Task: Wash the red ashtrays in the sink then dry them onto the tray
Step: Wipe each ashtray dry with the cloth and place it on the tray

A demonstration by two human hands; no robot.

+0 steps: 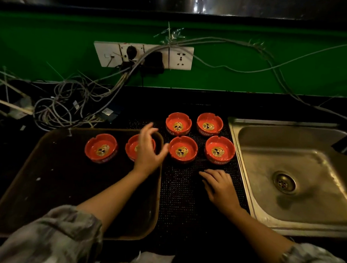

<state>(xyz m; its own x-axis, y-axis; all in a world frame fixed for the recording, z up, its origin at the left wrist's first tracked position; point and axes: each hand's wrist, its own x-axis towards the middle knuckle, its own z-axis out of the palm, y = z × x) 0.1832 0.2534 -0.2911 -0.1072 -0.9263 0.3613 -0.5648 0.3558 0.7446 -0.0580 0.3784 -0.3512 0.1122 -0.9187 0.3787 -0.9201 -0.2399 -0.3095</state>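
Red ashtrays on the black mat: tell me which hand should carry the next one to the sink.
Right, probably. The right hand rests open on the black dotted mat just below the nearest red ashtray, beside the steel sink. The left hand hovers over the brown tray.

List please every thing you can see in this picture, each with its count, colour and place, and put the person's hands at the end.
ashtrays on tray: 2, red, far part of the tray, the right one partly hidden behind the left hand.
ashtrays on mat: 4, red, in a square between tray and sink.
tray: 1, dark brown, left on the counter.
mat: 1, black, dotted, under the four ashtrays.
sink: 1, steel, right, nothing in the basin.
socket panel: 1, white, on the green wall.
cables: many, grey, tangled at far left.
hands: 2; left hand open above the tray, right hand flat on the mat.
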